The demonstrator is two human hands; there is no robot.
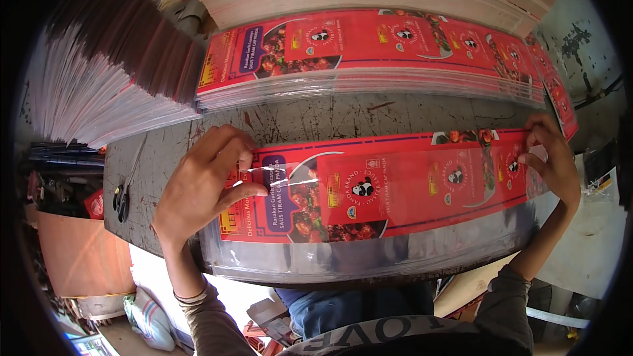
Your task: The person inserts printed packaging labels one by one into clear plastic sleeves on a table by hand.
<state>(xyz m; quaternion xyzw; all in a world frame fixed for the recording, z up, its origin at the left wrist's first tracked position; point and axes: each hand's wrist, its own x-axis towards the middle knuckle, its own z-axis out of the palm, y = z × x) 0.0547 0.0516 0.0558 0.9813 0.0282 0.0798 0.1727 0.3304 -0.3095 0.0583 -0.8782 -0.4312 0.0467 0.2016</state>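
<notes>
red strip (412, 188) lies across the middle of the frame in the head view, over clear plastic sheets (316, 260) that reach past its lower edge. the left hand (201, 181) is at its left end, thumb laid on the print, forefinger parted from it; the right hand (554, 158) is at the upper right corner, thumb and forefinger curled with a gap between. whether either pinches the strip or only presses it, i cannot tell. behind, a stack of like strips (359, 46) sits neatly squared, perhaps finished ones; the one in front seems nearly straight but unfinished, and how many sheets are left does not show. a narrow band of scratched table (316, 118) runs between strip and stack, with more room at left by the scissors (120, 203). the plastic reaches the front edge; a tall pile (99, 86) crowds the upper left.
</notes>
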